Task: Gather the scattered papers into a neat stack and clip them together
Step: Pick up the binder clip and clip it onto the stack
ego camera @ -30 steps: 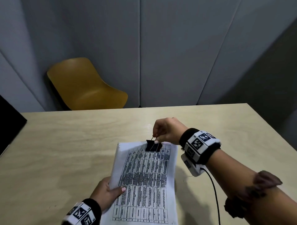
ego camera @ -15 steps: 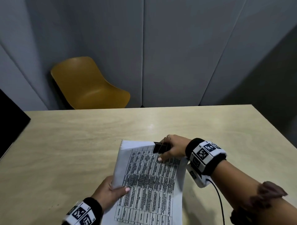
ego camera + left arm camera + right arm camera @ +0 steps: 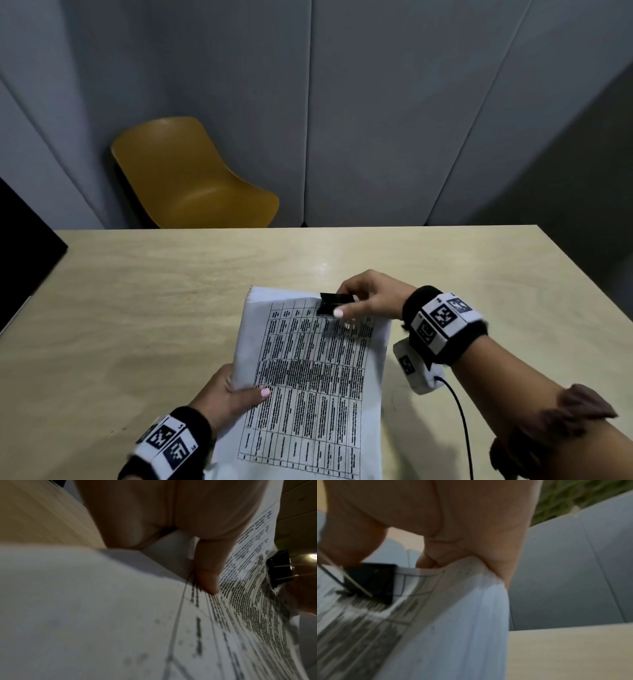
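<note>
Right hand (image 3: 371,301) pinches binder clip (image 3: 334,303) on papers (image 3: 308,377) top edge

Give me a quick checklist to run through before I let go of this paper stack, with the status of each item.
1. Binder clip seated on the top edge of the paper stack: ok.
2. Left hand holding the stack's left edge, thumb on top: ok.
3. Right hand at the clip, thumb on its front wire handle: ok.
4. Wire handles folded flat: not ok; the front one stands off the page in the right wrist view.
5. Every sheet caught under the clip: cannot tell.
6. Stack edges flush: cannot tell; the left edge curls up.
7. Stack resting on the table: cannot tell.
</note>
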